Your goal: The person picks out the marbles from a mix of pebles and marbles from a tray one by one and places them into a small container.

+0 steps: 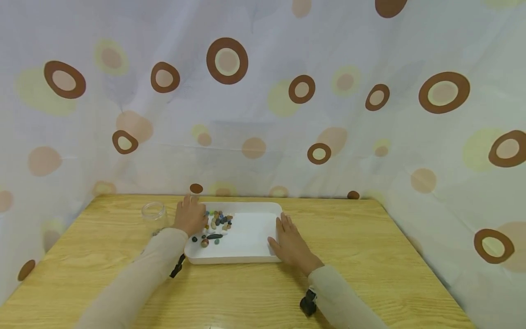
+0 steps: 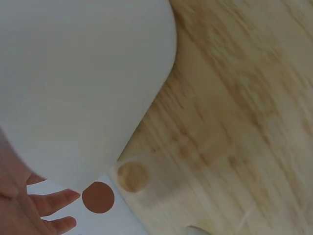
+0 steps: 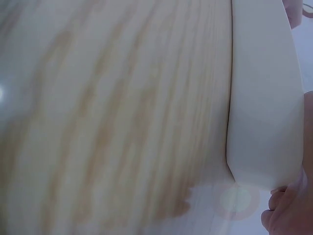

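Observation:
A white rectangular tray (image 1: 251, 234) lies on the wooden table, with several small coloured stones (image 1: 222, 221) gathered in its left half. My left hand (image 1: 190, 218) holds the tray's left end, thumb side over the rim and fingers along the outside. At the opposite end my right hand (image 1: 291, 242) holds the right rim, thumb reaching over the inside. In the left wrist view the tray's outer wall (image 2: 93, 83) fills the upper left, with left fingers (image 2: 54, 201) at its far corner. The right wrist view shows the tray's side (image 3: 264, 98) beside bent right fingers (image 3: 276, 203).
A clear glass jar (image 1: 154, 214) stands left of the tray, close behind the left forearm. The wooden table (image 1: 349, 233) extends to both sides. Behind it hangs a pale curtain (image 1: 263, 119) with brown and yellow rings.

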`<state>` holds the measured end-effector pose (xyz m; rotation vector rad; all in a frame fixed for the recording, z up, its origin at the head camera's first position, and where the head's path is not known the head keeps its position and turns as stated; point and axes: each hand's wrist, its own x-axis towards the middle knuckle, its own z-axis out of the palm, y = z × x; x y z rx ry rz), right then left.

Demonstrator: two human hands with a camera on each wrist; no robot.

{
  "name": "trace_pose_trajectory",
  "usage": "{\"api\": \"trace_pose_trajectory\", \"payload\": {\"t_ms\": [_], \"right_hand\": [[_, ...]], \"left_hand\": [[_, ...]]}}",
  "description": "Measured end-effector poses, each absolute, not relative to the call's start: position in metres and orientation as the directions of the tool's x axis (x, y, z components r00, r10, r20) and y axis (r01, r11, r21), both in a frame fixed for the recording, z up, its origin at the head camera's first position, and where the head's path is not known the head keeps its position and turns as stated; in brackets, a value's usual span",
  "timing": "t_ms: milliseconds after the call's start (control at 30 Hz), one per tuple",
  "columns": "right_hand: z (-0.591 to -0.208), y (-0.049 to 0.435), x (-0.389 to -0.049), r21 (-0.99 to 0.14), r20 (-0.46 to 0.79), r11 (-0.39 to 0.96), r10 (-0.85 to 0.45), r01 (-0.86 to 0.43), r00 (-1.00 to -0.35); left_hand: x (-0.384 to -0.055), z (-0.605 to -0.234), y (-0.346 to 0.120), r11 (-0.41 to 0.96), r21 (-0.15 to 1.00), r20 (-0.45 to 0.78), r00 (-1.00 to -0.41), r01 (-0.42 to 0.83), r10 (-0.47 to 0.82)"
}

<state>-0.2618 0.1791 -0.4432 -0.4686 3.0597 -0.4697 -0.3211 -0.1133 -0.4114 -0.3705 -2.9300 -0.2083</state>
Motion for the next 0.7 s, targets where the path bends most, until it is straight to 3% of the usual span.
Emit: {"api": "trace_pose_trajectory", "payload": {"t_ms": [700], "right_hand": [[-0.443,0.178,-0.26,-0.301,0.044,0.908,-0.291,-0.291,-0.956]], "left_hand": [[-0.337,-0.433,-0.107,0.975,0.106,0.206,-0.963,0.197,0.172]]}}
